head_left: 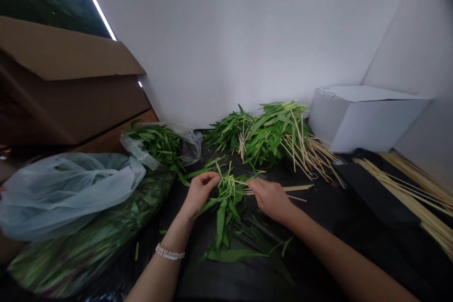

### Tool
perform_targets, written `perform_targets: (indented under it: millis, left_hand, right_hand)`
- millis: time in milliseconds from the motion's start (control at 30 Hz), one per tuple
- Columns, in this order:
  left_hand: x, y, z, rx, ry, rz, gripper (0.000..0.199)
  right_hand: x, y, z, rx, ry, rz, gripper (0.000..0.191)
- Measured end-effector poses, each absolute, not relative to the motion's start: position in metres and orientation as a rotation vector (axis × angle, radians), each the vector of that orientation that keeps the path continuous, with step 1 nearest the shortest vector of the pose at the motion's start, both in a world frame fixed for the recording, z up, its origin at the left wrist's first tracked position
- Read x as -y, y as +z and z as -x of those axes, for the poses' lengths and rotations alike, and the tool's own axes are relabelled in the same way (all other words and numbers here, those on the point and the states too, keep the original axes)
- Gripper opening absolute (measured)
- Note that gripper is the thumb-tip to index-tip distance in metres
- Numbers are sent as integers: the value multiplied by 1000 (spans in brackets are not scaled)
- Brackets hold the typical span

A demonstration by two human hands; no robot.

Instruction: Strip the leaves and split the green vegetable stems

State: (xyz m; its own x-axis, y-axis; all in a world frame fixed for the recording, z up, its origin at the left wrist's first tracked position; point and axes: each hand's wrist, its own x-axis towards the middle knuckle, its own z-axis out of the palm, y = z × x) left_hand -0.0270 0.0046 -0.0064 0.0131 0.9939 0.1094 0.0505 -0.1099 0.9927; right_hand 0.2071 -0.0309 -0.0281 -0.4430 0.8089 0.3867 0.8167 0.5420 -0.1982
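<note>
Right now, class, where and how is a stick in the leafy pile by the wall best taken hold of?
Probably by its bare end, coming from the front right: most of the pale sticks fan out that way, while their other ends run in among the green leaves.

Between the person's left hand (203,189) and right hand (271,197), a bunch of greens (225,203) lies over the worktop (198,273). Beyond, by the wall (240,33), sits a heap of skewered greens (272,139), a box (368,120) to its right, loose sticks (406,198) before that box. Over left, a plastic bag (71,191) rests on bagged greens (95,247), a carton (71,104) behind.
</note>
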Motion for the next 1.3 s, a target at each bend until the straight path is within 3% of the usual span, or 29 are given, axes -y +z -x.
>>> perform_targets:
  millis: [533,1300]
  left_hand:
    - [3,2,20,-1172,1301,-1426,15]
    - [2,1,22,-1093,1156,-1422,20]
  right_hand:
    - [29,-33,-205,2302,36,1311,29]
    - [29,-33,-204,2338,51,1253,30]
